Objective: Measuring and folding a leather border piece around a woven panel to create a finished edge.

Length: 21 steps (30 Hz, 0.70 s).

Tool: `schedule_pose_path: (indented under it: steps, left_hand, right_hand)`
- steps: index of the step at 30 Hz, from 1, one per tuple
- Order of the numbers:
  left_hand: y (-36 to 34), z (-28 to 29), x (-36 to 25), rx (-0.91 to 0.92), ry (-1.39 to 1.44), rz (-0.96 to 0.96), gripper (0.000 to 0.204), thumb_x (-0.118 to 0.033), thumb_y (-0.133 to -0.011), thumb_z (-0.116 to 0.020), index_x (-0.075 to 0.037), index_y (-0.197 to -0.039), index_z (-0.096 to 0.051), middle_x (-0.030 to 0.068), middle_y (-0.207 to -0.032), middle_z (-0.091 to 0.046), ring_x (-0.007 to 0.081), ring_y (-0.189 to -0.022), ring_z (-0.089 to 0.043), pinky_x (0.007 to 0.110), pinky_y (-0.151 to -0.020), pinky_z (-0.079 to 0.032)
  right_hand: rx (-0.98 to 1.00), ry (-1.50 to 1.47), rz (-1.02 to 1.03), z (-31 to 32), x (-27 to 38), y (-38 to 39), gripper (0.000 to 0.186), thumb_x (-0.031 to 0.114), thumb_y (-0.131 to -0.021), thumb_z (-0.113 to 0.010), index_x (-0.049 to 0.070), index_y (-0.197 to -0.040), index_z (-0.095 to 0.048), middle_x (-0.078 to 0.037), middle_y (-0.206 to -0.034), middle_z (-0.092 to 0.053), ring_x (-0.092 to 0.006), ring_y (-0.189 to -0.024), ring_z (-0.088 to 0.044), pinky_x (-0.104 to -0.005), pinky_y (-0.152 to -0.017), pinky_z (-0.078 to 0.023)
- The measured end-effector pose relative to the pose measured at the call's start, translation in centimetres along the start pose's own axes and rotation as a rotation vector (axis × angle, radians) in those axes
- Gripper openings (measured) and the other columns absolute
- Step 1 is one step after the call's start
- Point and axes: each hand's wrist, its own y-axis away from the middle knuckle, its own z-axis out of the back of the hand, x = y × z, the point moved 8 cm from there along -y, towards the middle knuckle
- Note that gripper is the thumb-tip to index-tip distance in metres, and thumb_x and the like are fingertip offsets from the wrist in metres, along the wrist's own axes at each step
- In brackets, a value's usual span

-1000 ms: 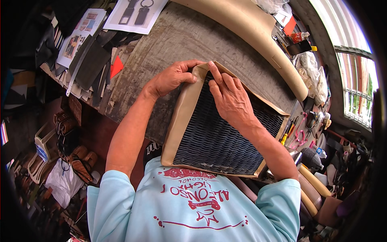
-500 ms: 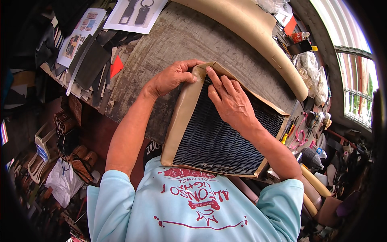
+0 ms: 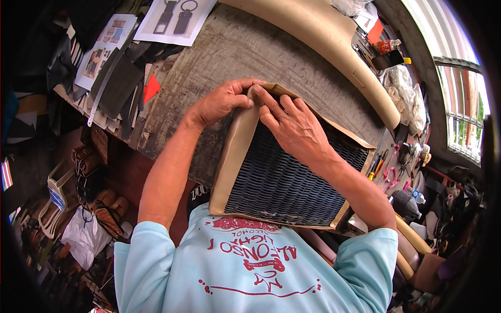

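A black woven panel (image 3: 282,177) with tan leather-like edging leans between my chest and the worktable. It looks like a shallow tray or a box side. At its far left corner my left hand (image 3: 222,103) pinches the tan edging (image 3: 233,156) between thumb and fingers. My right hand (image 3: 298,128) lies over the woven face, palm down. Its index fingertip presses on the edging at that same corner, close to my left thumb. The other right fingers are bent and apart, gripping nothing that I can see.
Beneath the panel is a worn grey worktable (image 3: 209,68). A large tan roll (image 3: 334,47) lies along its far right side. Leather scraps (image 3: 117,88) and printed sheets (image 3: 175,18) cover the left. Pens, pink-handled scissors (image 3: 390,177) and plastic bags (image 3: 402,99) crowd the right edge.
My right index fingertip has shifted left along the edging, closer to my left thumb, and the right hand has moved slightly with it. My left hand keeps its pinch on the corner.
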Motion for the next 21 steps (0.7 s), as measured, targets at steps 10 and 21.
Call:
schedule_pose_path:
  steps: [10, 21]
  left_hand:
    - [0.1, -0.2, -0.4, -0.026, -0.040, -0.012, 0.053, -0.007, -0.087, -0.056, -0.005, -0.140, -0.052, 0.0049, -0.120, -0.065, 0.0119, -0.104, -0.062, 0.029, -0.095, -0.050]
    - [-0.5, 0.0, -0.1, 0.020, -0.089, 0.026, 0.055, -0.005, -0.084, -0.054, -0.002, -0.139, -0.052, 0.0053, -0.123, -0.063, 0.0136, -0.110, -0.058, 0.031, -0.102, -0.045]
  right_hand:
    - [-0.168, -0.025, -0.099, -0.1, -0.2, 1.2, 0.025, 0.013, -0.082, -0.062, 0.002, -0.103, -0.054, -0.021, -0.148, -0.042, -0.0241, -0.110, -0.054, -0.0355, -0.097, -0.047]
    - [-0.178, 0.017, -0.217, -0.1, 0.7, 1.7, 0.025, 0.013, -0.085, -0.061, 0.002, -0.106, -0.055, -0.020, -0.146, -0.044, -0.0282, -0.115, -0.053, -0.0379, -0.101, -0.044]
